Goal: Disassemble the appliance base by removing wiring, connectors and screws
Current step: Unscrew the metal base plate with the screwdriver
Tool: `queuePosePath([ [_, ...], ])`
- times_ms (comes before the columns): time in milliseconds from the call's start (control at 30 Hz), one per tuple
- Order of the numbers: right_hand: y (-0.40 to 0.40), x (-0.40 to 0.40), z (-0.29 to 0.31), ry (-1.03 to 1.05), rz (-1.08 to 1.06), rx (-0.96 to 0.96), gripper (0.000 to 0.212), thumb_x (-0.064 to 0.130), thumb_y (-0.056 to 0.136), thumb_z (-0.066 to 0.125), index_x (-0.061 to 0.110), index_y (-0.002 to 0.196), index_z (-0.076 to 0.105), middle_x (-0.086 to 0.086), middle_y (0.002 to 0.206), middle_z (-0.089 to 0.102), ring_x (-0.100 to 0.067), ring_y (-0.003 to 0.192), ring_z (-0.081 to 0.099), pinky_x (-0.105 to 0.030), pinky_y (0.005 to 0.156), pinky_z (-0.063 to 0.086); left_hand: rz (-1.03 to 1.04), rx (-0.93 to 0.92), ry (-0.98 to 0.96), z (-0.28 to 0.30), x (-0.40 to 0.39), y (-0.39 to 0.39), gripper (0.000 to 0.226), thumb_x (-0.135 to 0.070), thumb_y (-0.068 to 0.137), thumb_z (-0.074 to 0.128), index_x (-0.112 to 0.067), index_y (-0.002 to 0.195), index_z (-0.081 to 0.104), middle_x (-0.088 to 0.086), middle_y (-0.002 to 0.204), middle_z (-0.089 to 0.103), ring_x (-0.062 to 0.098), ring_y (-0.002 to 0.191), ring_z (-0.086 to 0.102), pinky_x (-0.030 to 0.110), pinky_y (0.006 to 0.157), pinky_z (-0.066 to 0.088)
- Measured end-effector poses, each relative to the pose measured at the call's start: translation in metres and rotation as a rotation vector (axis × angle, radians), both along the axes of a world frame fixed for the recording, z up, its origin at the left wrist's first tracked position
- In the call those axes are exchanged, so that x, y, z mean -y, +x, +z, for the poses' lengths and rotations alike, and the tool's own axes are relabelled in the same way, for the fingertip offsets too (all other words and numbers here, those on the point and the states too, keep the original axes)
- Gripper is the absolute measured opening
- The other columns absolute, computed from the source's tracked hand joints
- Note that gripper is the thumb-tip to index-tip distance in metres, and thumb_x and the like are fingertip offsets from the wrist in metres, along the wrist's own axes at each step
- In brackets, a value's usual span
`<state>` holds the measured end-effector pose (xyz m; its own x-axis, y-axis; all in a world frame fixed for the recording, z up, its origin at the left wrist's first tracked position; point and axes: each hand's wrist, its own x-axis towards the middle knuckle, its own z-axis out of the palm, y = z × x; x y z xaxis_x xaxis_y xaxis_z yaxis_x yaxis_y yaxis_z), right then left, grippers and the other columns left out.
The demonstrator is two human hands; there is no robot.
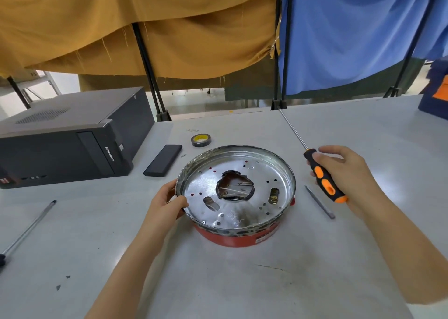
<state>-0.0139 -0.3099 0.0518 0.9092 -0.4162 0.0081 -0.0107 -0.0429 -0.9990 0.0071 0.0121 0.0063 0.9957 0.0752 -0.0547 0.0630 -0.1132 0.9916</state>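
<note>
Head view: a grey table (242, 282) fills the lower frame, with mustard-yellow cloth (145, 27) and blue cloth (351, 32) hanging behind it. At the left of the table lies a black desktop computer case (60, 136) on its side, its front panel reading "lenovo". The appliance base (236, 195), a round red body with a shiny metal pan on top, sits at the centre of the table; wires show through the ragged hole in the pan's middle, and a label on the red side is too small to read. The left hand (167, 203) grips the pan's left rim, thumb curled over the edge. The right hand (344, 173), just right of the base, is wrapped round the black-and-orange handle of a long screwdriver (322, 173) whose shaft points away. A second screwdriver (29, 226) lies at the far left. A black flat rectangular block (163, 160) and a roll of black tape (201, 140) lie behind the base, and a thin metal bit (319, 201) lies beside the right hand.
</note>
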Motion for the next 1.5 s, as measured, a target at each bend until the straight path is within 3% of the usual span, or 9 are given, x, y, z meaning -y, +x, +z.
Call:
queuePosePath([
  [467, -0.031, -0.052, 0.071, 0.814, 0.798, 0.033, 0.045, 0.011, 0.077, 0.040, 0.004, 0.110, 0.070, -0.026, 0.119, 0.062, -0.029, 0.086, 0.069, -0.027, 0.061, 0.058, -0.223, -0.053, 0.404, 0.022, -0.024, -0.034, 0.046, -0.019, 0.082, 0.061, -0.032, 0.123, 0.046, -0.023, 0.115, 0.053, 0.002, 0.094, 0.064, 0.030, 0.088, 0.050],
  [567, -0.033, -0.059, 0.078, 0.692, 0.892, 0.126, 0.053, 0.002, 0.076, 0.034, 0.008, 0.118, 0.066, -0.024, 0.123, 0.061, -0.030, 0.095, 0.068, -0.028, 0.067, 0.057, -0.217, -0.029, 0.392, 0.020, -0.021, -0.038, 0.043, -0.019, 0.083, 0.059, -0.032, 0.122, 0.045, -0.025, 0.114, 0.052, 0.002, 0.092, 0.065, 0.029, 0.087, 0.051],
  [700, -0.030, -0.066, 0.080, 0.204, 0.890, 0.248, 0.062, -0.021, 0.082, 0.036, 0.019, 0.125, 0.056, -0.016, 0.112, 0.068, -0.027, 0.093, 0.068, -0.025, 0.067, 0.054, -0.193, -0.012, 0.336, 0.016, -0.018, -0.040, 0.041, -0.019, 0.084, 0.059, -0.032, 0.121, 0.046, -0.020, 0.118, 0.054, 0.004, 0.095, 0.064, 0.031, 0.088, 0.052],
  [833, -0.026, -0.077, 0.079, -0.421, 0.622, 0.392, 0.045, 0.020, 0.070, 0.081, 0.025, 0.108, 0.058, 0.002, 0.095, 0.068, -0.007, 0.083, 0.066, -0.013, 0.072, 0.050, -0.172, 0.002, 0.330, 0.016, -0.017, -0.039, 0.038, -0.017, 0.085, 0.057, -0.028, 0.119, 0.048, -0.016, 0.116, 0.056, 0.011, 0.094, 0.065, 0.034, 0.087, 0.053],
  [967, -0.021, -0.087, 0.082, -0.840, 0.377, 0.596, 0.043, 0.054, 0.073, 0.064, 0.028, 0.102, 0.047, 0.009, 0.094, 0.060, -0.009, 0.083, 0.059, -0.014, 0.069, 0.049, -0.176, 0.023, 0.305, 0.013, -0.015, -0.039, 0.034, -0.014, 0.086, 0.056, -0.026, 0.117, 0.049, -0.013, 0.113, 0.058, 0.006, 0.090, 0.064, 0.015, 0.067, 0.050],
  [1067, -0.015, -0.092, 0.094, -0.919, 0.155, 0.696, 0.035, 0.063, 0.079, 0.054, 0.032, 0.094, 0.049, 0.012, 0.080, 0.064, -0.012, 0.071, 0.062, -0.029, 0.061, 0.052, -0.155, 0.023, 0.213, 0.011, -0.012, -0.033, 0.035, -0.017, 0.090, 0.054, -0.024, 0.124, 0.046, -0.009, 0.120, 0.056, 0.004, 0.103, 0.057, 0.014, 0.071, 0.044],
  [1167, -0.005, -0.107, 0.108, -0.955, 0.022, 0.698, 0.039, 0.065, 0.075, 0.047, 0.030, 0.060, 0.041, 0.013, 0.047, 0.052, -0.007, 0.051, 0.052, -0.025, 0.047, 0.035, -0.115, 0.029, 0.067, 0.009, -0.006, -0.021, 0.041, -0.020, 0.095, 0.047, -0.026, 0.135, 0.041, -0.009, 0.128, 0.050, 0.008, 0.111, 0.052, 0.018, 0.078, 0.042],
  [1300, 0.006, -0.131, 0.112, -0.858, 0.049, 0.707, 0.046, 0.052, 0.078, 0.056, 0.029, 0.047, 0.032, 0.033, 0.052, 0.051, 0.005, 0.054, 0.050, -0.010, 0.046, 0.033, -0.079, 0.006, -0.240, 0.003, 0.011, -0.011, 0.041, -0.004, 0.089, 0.044, -0.020, 0.125, 0.055, 0.004, 0.119, 0.065, 0.018, 0.102, 0.065, 0.027, 0.078, 0.053],
  [1500, 0.034, -0.149, 0.092, -0.718, 0.144, 0.694, 0.037, 0.042, 0.079, 0.060, 0.025, 0.052, 0.042, 0.010, 0.043, 0.049, -0.005, 0.048, 0.048, -0.016, 0.044, 0.034, -0.138, 0.115, -0.360, -0.014, 0.010, -0.005, 0.050, -0.014, 0.073, 0.048, -0.013, 0.120, 0.064, 0.013, 0.121, 0.064, 0.032, 0.117, 0.057, 0.052, 0.102, 0.041],
])
